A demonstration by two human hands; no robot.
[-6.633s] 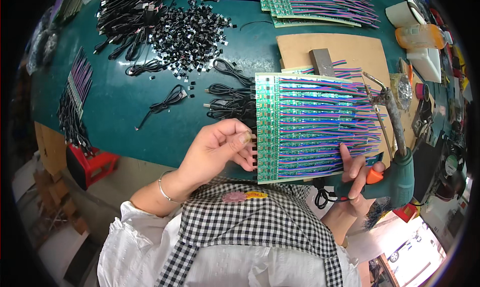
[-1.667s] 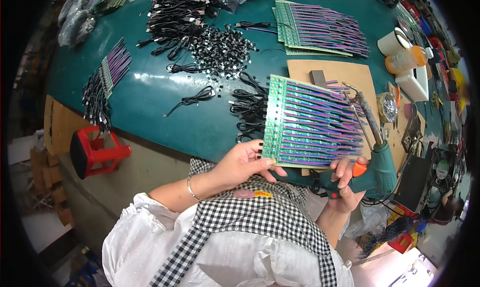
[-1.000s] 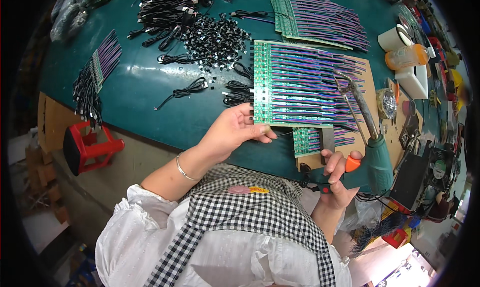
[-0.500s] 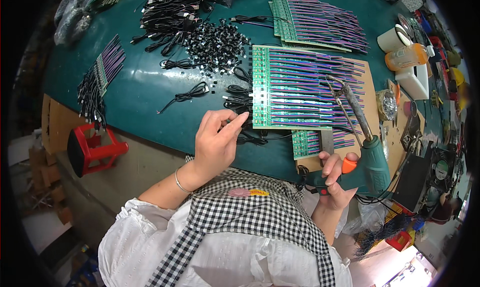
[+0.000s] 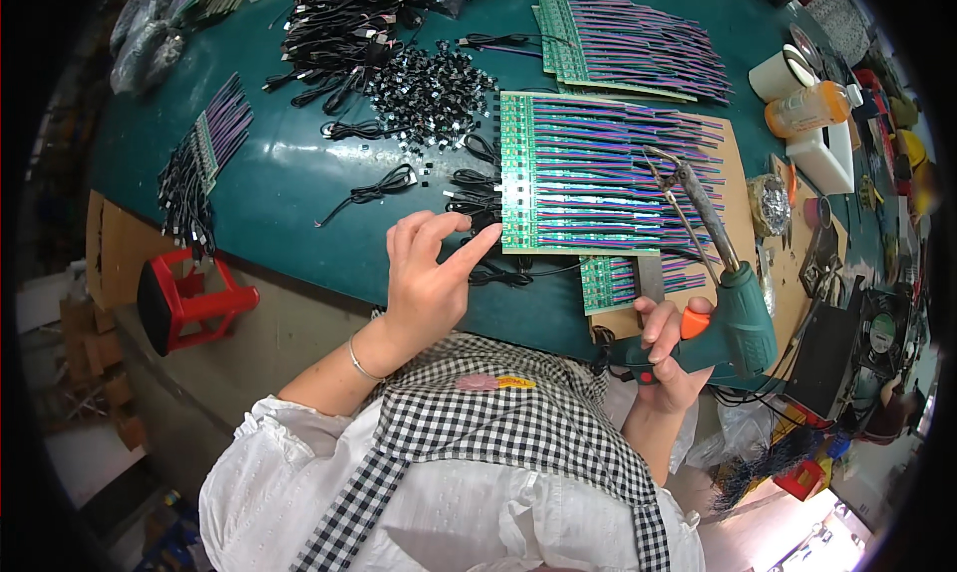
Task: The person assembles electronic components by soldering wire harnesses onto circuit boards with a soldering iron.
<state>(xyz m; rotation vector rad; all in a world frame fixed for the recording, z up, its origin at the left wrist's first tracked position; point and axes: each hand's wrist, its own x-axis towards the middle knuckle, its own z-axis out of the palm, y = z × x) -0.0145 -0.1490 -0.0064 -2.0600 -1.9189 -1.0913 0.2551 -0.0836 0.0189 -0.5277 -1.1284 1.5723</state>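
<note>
My left hand point(image 5: 427, 268) has its fingers apart, with the index fingertip at the left edge of a green circuit board panel point(image 5: 518, 173), near its lower corner. I see nothing held between those fingers. Rows of purple, blue and black wires point(image 5: 608, 178) run rightward from the panel. My right hand point(image 5: 666, 348) grips a soldering gun point(image 5: 746, 323) with a green handle and an orange trigger. Its metal tip and the thin feed tube beside it point up over the wires. Black coiled cables point(image 5: 474, 188) lie just left of the panel.
Small black-and-silver connectors point(image 5: 429, 94) are heaped beyond my left hand, beside bundled black cables point(image 5: 344, 24). More wired panels point(image 5: 628, 49) lie at the far right. An orange bottle point(image 5: 807, 109) and a white box point(image 5: 822, 158) stand right. A red stool point(image 5: 194, 298) is below left.
My left index finger has shifted slightly right and straightened against the panel edge, and its fingers have spread a little. The soldering gun stays nearly in place.
</note>
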